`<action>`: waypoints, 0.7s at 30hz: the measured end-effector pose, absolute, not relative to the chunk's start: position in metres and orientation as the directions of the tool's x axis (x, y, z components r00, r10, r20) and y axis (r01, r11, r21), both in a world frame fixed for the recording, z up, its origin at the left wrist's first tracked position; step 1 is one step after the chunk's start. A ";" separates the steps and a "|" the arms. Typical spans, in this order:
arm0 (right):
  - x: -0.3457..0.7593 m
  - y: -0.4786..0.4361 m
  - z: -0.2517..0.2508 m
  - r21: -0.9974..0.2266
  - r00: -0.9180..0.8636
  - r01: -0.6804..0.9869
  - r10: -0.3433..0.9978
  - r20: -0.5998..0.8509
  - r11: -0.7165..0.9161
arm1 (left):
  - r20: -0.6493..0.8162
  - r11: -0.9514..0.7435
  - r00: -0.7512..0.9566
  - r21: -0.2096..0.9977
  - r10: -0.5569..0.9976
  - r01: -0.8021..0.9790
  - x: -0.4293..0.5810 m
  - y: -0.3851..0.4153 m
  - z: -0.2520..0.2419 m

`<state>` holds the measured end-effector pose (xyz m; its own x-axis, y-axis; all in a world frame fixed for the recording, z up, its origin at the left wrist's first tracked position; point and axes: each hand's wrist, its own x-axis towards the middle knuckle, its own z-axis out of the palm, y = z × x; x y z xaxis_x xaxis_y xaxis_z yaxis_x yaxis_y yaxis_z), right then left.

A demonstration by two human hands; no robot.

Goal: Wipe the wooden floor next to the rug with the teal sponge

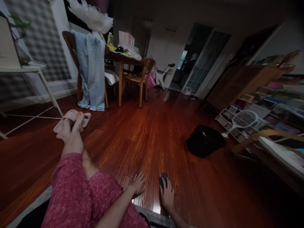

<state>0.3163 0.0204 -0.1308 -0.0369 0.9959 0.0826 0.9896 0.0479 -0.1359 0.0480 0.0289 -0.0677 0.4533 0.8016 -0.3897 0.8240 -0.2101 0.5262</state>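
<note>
Beside my thigh, my left hand [137, 183] reaches out with its fingers apart and nothing in it. To its right, my right hand [167, 194] has its thumb and fingers around a small dark object [163, 178], rounded and slightly teal, perhaps a computer mouse; its kind is not clear. Its far end sticks out past the fingertips. Both hands appear over the glossy red-brown wooden floor [144, 136]. My legs, in dark pink patterned trousers [71, 186], stretch forward to the left, crossed near the feet.
Pink slippers [65, 120] lie by my feet, near a white-legged table [46, 85]. Jeans [91, 69] hang over a chair beside a cluttered dining table [121, 58]. A black bin [204, 141], a white racket [244, 119] and a full bookshelf [266, 104] stand right.
</note>
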 end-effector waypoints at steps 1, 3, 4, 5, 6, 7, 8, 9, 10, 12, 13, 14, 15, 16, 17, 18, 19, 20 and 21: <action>0.321 0.020 -0.131 -0.159 -0.029 0.986 0.995 0.095 0.044 | -0.394 -0.193 0.432 0.517 0.811 0.834 0.038 0.026 -0.062; 0.337 0.021 -0.132 -0.204 0.057 0.978 0.992 0.113 -0.033 | -0.387 -0.170 0.391 0.494 0.835 0.852 0.019 0.019 -0.051; 0.345 0.022 -0.132 -0.222 0.131 0.970 0.984 0.118 -0.103 | -0.382 -0.159 0.369 0.481 0.847 0.862 0.011 0.016 -0.045; 0.352 0.023 -0.132 -0.236 0.211 0.956 0.969 0.126 -0.178 | -0.373 -0.149 0.349 0.470 0.860 0.870 0.003 0.011 -0.039; 0.358 0.023 -0.132 -0.243 0.282 0.939 0.950 0.136 -0.244 | -0.355 -0.143 0.331 0.463 0.874 0.875 -0.004 0.007 -0.033; 0.360 0.023 -0.133 -0.245 0.333 0.925 0.931 0.151 -0.291 | -0.329 -0.144 0.318 0.460 0.889 0.876 -0.009 0.003 -0.028; 0.360 0.021 -0.133 -0.243 0.364 0.916 0.916 0.169 -0.319 | -0.298 -0.149 0.310 0.459 0.903 0.876 -0.014 -0.002 -0.022; 0.356 0.019 -0.134 -0.238 0.380 0.912 0.905 0.189 -0.333 | -0.268 -0.159 0.307 0.459 0.913 0.874 -0.017 -0.007 -0.017; 0.349 0.016 -0.136 -0.230 0.388 0.911 0.898 0.207 -0.341 | -0.240 -0.169 0.305 0.459 0.922 0.872 -0.020 -0.011 -0.012; 0.327 0.007 -0.139 -0.210 0.387 0.915 0.894 0.225 -0.344 | -0.197 -0.180 0.297 0.459 0.934 0.870 -0.024 -0.021 -0.002; 0.313 0.002 -0.142 -0.198 0.371 0.923 0.901 0.224 -0.330 | -0.178 -0.182 0.291 0.458 0.940 0.870 -0.026 -0.025 0.002; 0.298 -0.004 -0.145 -0.186 0.340 0.935 0.916 0.215 -0.303 | -0.159 -0.184 0.283 0.457 0.946 0.870 -0.028 -0.030 0.005; 0.282 -0.009 -0.148 -0.175 0.293 0.950 0.935 0.200 -0.260 | -0.141 -0.184 0.275 0.456 0.951 0.871 -0.029 -0.035 0.009; 0.266 -0.014 -0.151 -0.168 0.231 0.965 0.956 0.181 -0.201 | -0.127 -0.182 0.266 0.455 0.956 0.872 -0.030 -0.039 0.011; 0.250 -0.018 -0.153 -0.166 0.156 0.978 0.975 0.159 -0.129 | -0.119 -0.178 0.257 0.452 0.959 0.874 -0.032 -0.043 0.014; 0.236 -0.020 -0.154 -0.170 0.072 0.984 0.988 0.137 -0.048 | -0.114 -0.171 0.247 0.450 0.962 0.877 -0.033 -0.047 0.016; 0.223 -0.020 -0.153 -0.182 -0.018 0.983 0.993 0.115 0.039 | -0.112 -0.163 0.236 0.447 0.965 0.879 -0.034 -0.051 0.017; 0.213 -0.018 -0.150 -0.200 -0.115 0.971 0.989 0.096 0.132 | -0.112 -0.154 0.226 0.446 0.968 0.882 -0.035 -0.054 0.019; 0.205 -0.015 -0.145 -0.225 -0.212 0.948 0.974 0.081 0.225 | -0.113 -0.144 0.215 0.446 0.970 0.883 -0.037 -0.057 0.021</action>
<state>0.2052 -0.0146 -0.1453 -0.2119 0.9740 0.0806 0.9481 0.2249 -0.2248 -0.0369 -0.0573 0.0212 0.2152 0.9701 -0.1125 0.8834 -0.1442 0.4458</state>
